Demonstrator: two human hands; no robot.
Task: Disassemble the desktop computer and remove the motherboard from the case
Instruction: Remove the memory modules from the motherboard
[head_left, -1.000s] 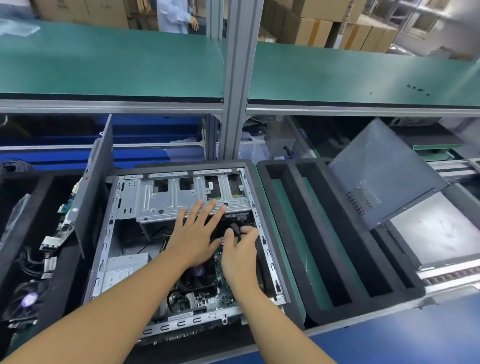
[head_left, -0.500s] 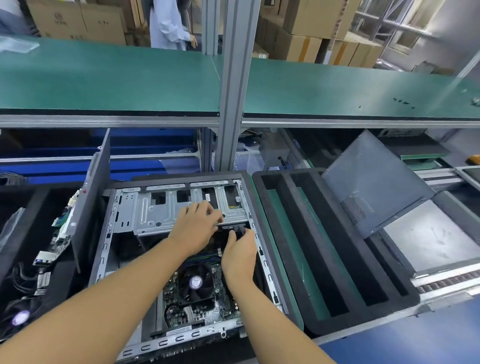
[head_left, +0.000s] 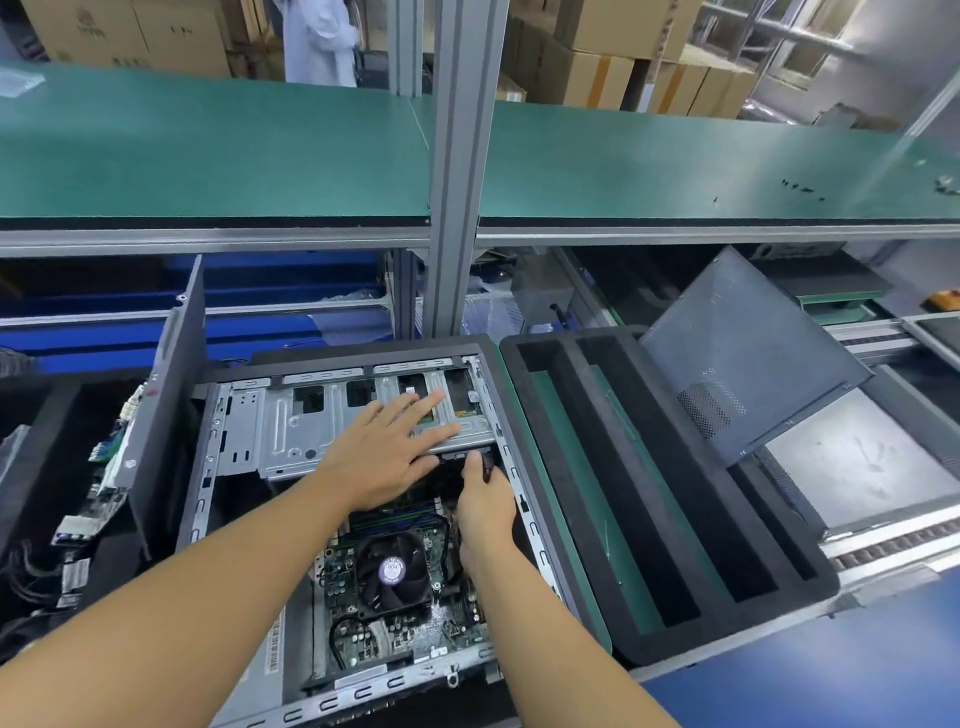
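Cable-disconnection step. Braces silver sheet-metal drive cage (head_left: 291, 426) with spread-fingered left hand (head_left: 384, 460); seemingly pinches black cable connector (head_left: 487, 466) in right hand (head_left: 485, 514). Calls next for a straight pull.

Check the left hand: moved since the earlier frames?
Yes. The left hand has slid farther onto the drive cage, toward its far edge; fingers curled half a second ago now lie flat on it.
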